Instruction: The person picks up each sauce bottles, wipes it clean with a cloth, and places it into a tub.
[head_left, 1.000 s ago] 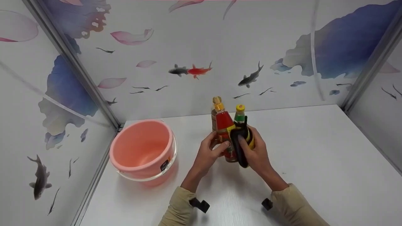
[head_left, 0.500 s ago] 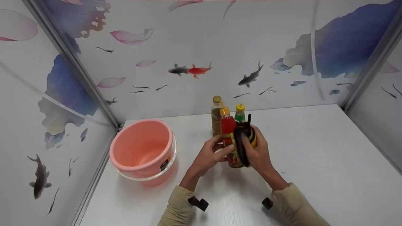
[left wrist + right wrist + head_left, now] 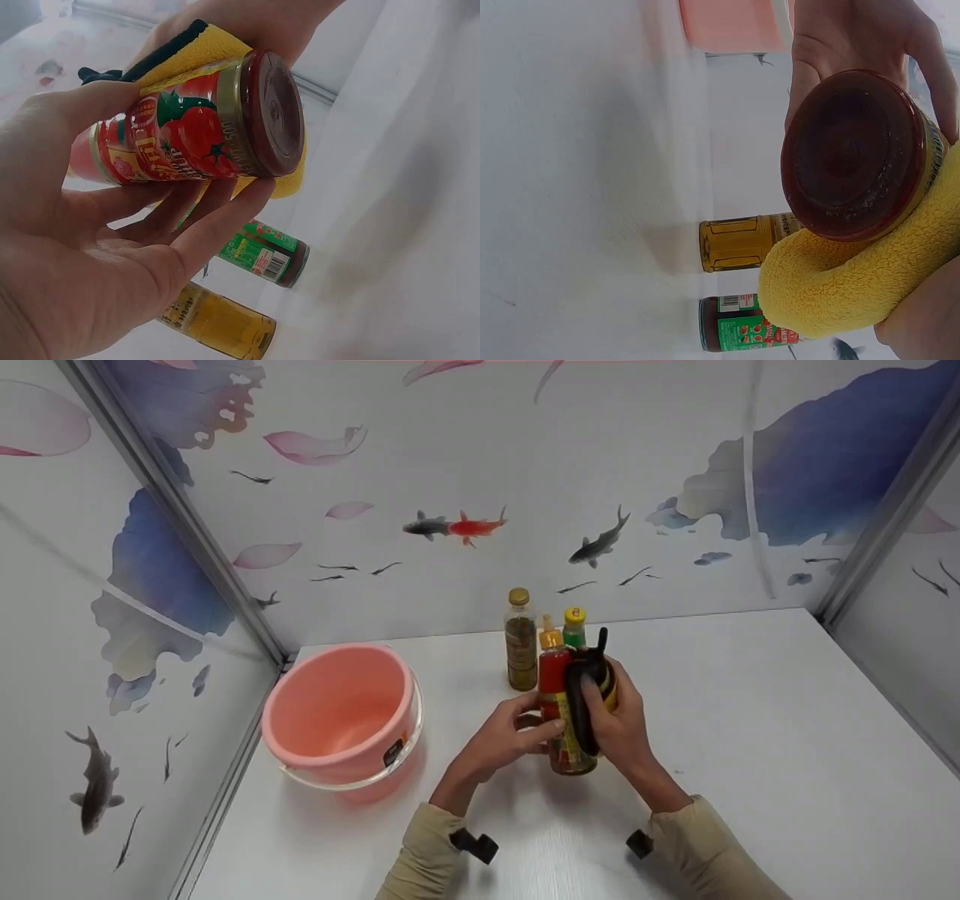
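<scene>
cloth (image 3: 840,289) against the side of a raised ketchup bottle (image 3: 187,127)

the step in hand is judged to be wiping; the next move seems to call for a slow turn of the bottle under the cloth, its smooth wall held firmly. largest is the white table (image 3: 750,720), hard and faintly glossy. near its left edge, toward the far left corner, stands the pink bucket (image 3: 330,697), round and of smooth plastic. the ketchup bottle, lifted between the left and right edges, is tilted, its round base toward the near side; the shiny label shows red tomatoes. close to the far edge stand the slim amber bottle (image 3: 521,652), glass-like and upright, and the green-labelled bottle (image 3: 575,637), partly hidden in the head view. the left grip (image 3: 506,735) is curled round the ketchup bottle, thumb and fingers on opposite sides. the right grip (image 3: 622,720) clasps the folded cloth: dense yellow pile, with black parts. smallest are the caps: orange cap (image 3: 550,640) on the ketchup, gold cap (image 3: 518,596) on the amber, yellow cap (image 3: 575,616) on the green-labelled.
</scene>
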`<move>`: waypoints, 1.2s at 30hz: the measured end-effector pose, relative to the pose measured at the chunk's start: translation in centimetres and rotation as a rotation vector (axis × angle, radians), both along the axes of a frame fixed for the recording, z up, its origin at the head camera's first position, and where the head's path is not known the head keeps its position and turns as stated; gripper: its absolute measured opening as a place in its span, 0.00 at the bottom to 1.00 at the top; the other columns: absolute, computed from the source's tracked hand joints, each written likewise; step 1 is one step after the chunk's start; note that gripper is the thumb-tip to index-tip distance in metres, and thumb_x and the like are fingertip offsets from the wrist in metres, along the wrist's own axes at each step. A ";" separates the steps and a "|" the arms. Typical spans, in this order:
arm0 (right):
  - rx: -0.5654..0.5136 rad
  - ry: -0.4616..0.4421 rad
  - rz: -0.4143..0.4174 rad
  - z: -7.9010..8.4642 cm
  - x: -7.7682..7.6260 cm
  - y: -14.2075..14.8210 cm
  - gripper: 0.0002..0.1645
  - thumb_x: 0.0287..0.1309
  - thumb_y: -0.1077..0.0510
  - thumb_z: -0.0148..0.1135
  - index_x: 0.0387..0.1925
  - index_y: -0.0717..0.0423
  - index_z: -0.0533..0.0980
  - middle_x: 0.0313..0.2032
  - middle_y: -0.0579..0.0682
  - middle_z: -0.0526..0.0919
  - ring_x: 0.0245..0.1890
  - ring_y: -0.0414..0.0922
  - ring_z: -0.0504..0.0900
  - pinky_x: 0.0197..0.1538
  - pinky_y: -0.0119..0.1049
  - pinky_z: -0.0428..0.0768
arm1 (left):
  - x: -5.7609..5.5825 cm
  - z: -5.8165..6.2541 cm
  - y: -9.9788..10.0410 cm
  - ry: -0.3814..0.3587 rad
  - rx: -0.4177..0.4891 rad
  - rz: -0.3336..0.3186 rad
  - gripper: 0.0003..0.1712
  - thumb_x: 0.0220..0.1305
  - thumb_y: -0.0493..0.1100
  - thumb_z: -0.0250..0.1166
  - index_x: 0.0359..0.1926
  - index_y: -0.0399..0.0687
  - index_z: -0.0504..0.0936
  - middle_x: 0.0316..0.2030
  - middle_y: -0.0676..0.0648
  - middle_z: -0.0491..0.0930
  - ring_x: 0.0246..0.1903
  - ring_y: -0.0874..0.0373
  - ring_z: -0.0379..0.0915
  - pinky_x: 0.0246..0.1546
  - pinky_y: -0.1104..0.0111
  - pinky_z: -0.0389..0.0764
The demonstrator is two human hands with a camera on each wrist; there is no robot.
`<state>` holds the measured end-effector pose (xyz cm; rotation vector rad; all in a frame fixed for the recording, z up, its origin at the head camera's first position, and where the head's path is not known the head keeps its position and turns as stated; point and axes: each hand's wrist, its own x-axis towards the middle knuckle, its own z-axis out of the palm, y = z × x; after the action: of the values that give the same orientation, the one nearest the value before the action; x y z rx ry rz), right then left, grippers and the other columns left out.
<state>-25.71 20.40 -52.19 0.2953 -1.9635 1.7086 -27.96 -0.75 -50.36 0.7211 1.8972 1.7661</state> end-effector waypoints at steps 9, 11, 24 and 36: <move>-0.012 0.007 -0.004 0.2 0.0 0.1 0.22 0.80 0.59 0.60 0.71 0.50 0.75 0.53 0.47 0.85 0.47 0.48 0.84 0.49 0.32 0.87 | 0.1 -0.1 0.5 0.095 0.054 0.161 0.38 0.73 0.56 0.72 0.78 0.64 0.70 0.66 0.51 0.82 0.62 0.52 0.82 0.54 0.56 0.91; -0.007 0.002 -0.003 0.3 0.0 0.0 0.23 0.80 0.59 0.60 0.71 0.50 0.75 0.54 0.46 0.85 0.48 0.48 0.84 0.50 0.32 0.87 | 0.2 -0.1 0.6 0.113 0.072 0.198 0.37 0.73 0.56 0.72 0.78 0.63 0.70 0.66 0.52 0.82 0.62 0.52 0.83 0.55 0.55 0.91; 0.015 -0.030 0.033 -0.1 0.1 -0.2 0.23 0.80 0.57 0.62 0.71 0.47 0.76 0.53 0.46 0.85 0.48 0.50 0.84 0.50 0.33 0.87 | 0.0 0.3 0.6 0.118 0.195 0.351 0.41 0.75 0.54 0.71 0.81 0.65 0.62 0.69 0.49 0.81 0.65 0.49 0.83 0.61 0.50 0.88; 0.030 -0.020 -0.008 -0.1 0.1 -0.3 0.23 0.79 0.57 0.62 0.71 0.47 0.76 0.52 0.46 0.85 0.46 0.47 0.84 0.48 0.33 0.87 | 0.1 0.2 0.6 0.122 0.182 0.256 0.40 0.78 0.50 0.67 0.83 0.66 0.61 0.71 0.48 0.78 0.65 0.47 0.82 0.61 0.48 0.87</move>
<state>-25.64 20.08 -52.33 0.2812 -2.0035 1.6849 -27.87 -0.13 -50.13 0.6882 2.0009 2.1182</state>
